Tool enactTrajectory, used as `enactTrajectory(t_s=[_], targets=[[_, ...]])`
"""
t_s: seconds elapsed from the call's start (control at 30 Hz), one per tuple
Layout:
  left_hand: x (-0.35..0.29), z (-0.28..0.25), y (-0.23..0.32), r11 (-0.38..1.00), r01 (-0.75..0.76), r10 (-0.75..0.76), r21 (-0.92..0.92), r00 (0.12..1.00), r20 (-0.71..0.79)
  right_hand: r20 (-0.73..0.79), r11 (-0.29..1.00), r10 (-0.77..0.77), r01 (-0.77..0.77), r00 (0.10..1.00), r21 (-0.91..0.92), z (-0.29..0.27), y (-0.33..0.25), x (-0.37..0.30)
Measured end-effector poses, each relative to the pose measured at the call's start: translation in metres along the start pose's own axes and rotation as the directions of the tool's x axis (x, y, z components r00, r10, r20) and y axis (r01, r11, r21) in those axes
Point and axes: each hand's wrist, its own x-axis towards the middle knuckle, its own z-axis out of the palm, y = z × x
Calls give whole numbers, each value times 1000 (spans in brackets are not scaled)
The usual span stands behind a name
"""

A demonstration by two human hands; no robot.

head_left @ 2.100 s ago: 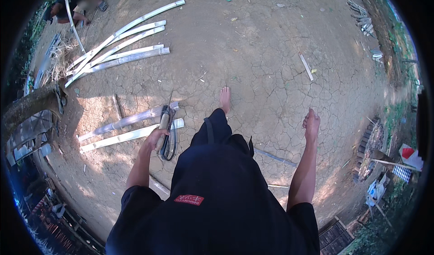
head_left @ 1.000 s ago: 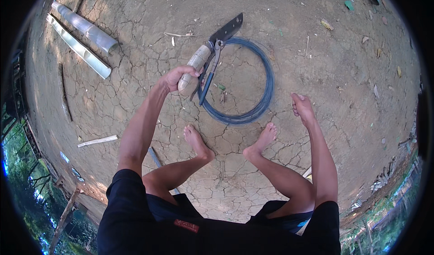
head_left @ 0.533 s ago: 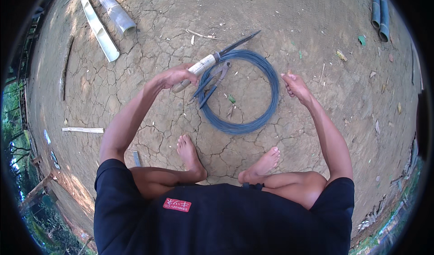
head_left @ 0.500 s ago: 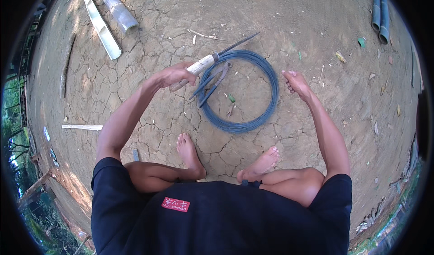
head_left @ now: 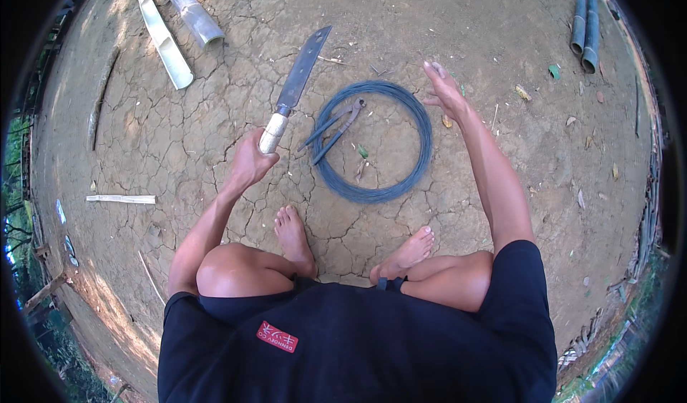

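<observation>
The left hand (head_left: 250, 163) grips the pale handle of a machete (head_left: 295, 90) just left of the wire coil (head_left: 373, 141), where pincers (head_left: 335, 126) lie, while the right hand (head_left: 445, 92) hovers open, empty, over the coil's right rim.

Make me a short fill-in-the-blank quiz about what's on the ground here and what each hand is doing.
1. The left hand is closed around the pale handle of a long ____.
2. The pincers lie across the rim of a round coil of blue-grey ____.
3. The right hand is open and holds ____, fingers spread above the coil's far edge.
4. The cracked ground is bare, dry ____.

Missing words: knife; wire; nothing; earth
</observation>
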Motion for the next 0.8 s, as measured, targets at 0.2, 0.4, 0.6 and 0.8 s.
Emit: enactTrajectory(t_s=[0.2,0.4,0.6,0.8], targets=[[-4,48,-58,989,150,-150,3,987,-50,460,935,225,-58,859,-349,61,44,-60],[6,96,-82,977,170,-180,-129,981,-68,152,969,232,-242,961,53,203,108,-84],[5,93,-85,890,253,-253,-379,966,49,67,965,203,-211,977,155,257,106,-68],[3,87,-97,488,302,-143,-819,953,267,29,772,159,-142,987,620,204,75,-83]])
